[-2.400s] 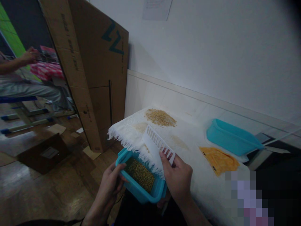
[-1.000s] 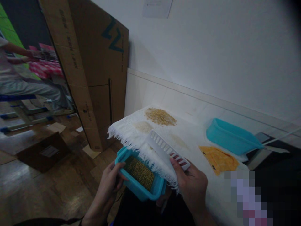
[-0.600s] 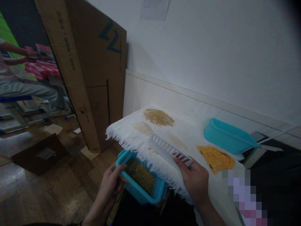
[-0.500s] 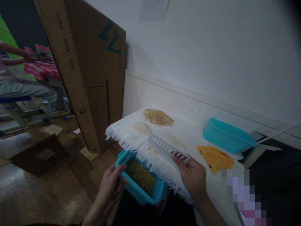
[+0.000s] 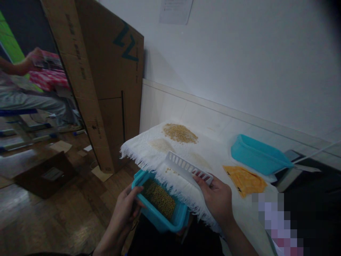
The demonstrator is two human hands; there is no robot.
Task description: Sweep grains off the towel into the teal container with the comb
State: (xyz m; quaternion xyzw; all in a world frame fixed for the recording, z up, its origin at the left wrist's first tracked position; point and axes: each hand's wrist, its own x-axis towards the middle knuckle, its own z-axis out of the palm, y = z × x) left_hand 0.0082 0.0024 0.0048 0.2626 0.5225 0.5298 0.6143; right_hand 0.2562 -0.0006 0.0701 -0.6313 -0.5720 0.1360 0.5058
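My left hand (image 5: 124,206) grips the rim of a blue plastic tub (image 5: 156,215), thumb over the edge. Yellowish beans (image 5: 161,199), like soybeans, lie in that tub, which sits just under the fringed edge of a white cloth (image 5: 141,147). In my right hand (image 5: 217,197) is a white slotted plastic strip (image 5: 182,167), held on edge against the cloth. A few loose beans (image 5: 172,171) lie on the cloth beside the strip. Farther back on it are a larger pile of beans (image 5: 181,133) and a pale, fine-grained patch (image 5: 161,144).
A second blue tub (image 5: 257,153) stands on the right, with a folded orange cloth (image 5: 245,179) in front of it. A tall cardboard box (image 5: 106,78) rises at left. Beyond it sits another person (image 5: 29,99). A flat carton (image 5: 44,174) lies on the floor.
The slotted strip and my right hand have shifted slightly left, towards the cloth's fringed edge. My left hand and the tub stay put. The other person's arm has moved.
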